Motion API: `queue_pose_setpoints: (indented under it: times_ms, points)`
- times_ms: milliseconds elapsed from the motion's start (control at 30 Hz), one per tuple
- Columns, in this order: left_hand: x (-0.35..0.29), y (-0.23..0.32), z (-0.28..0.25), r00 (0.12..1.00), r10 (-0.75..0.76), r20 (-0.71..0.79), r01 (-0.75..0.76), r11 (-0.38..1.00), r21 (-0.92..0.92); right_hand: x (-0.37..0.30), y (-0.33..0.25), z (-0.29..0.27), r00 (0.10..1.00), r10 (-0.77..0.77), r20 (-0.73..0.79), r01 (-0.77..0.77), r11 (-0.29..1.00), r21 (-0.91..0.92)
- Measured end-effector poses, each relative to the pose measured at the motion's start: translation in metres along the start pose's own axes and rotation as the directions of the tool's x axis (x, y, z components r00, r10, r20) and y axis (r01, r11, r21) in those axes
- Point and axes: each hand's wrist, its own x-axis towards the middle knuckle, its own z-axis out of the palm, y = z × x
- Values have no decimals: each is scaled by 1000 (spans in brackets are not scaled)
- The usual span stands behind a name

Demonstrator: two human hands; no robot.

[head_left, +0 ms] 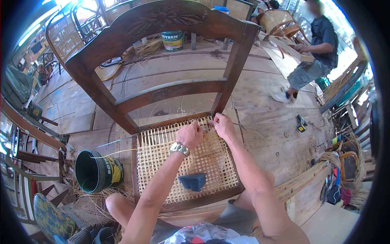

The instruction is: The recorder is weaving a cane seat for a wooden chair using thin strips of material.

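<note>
A dark wooden chair (166, 89) with a carved top rail faces me, its seat partly filled by woven cane (162, 162). My left hand (189, 135), wearing a metal watch (180, 149), rests on the weave near the back rail with its fingers curled; what they grip is hidden. At the back right corner of the seat, my right hand (223, 125) is closed in a pinch on what looks like a cane strand. A dark blue block, like a sponge (192, 181), lies on the front part of the weave.
Left of the seat a green bucket (89, 173) lies tipped, with a loose strand running from it. Another bucket (173, 40) stands behind the chair. A co-worker (321, 44) is at the far right. Cane bundles (302, 179) and a small tool (301, 123) lie to the right.
</note>
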Motion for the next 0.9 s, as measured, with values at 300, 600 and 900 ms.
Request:
queue_pose_setpoints:
  times_ms: [300,600,900]
  points:
    - [15,7,-2,990,24,139,-40,992,116,2,-10,-7,999,1,45,-2,1000,11]
    - [3,-12,9,999,27,22,-26,997,-70,3,-8,0,997,70,13,-70,997,-29]
    - [23,6,10,990,-38,132,36,999,19,6,3,-8,987,48,156,-74,984,163]
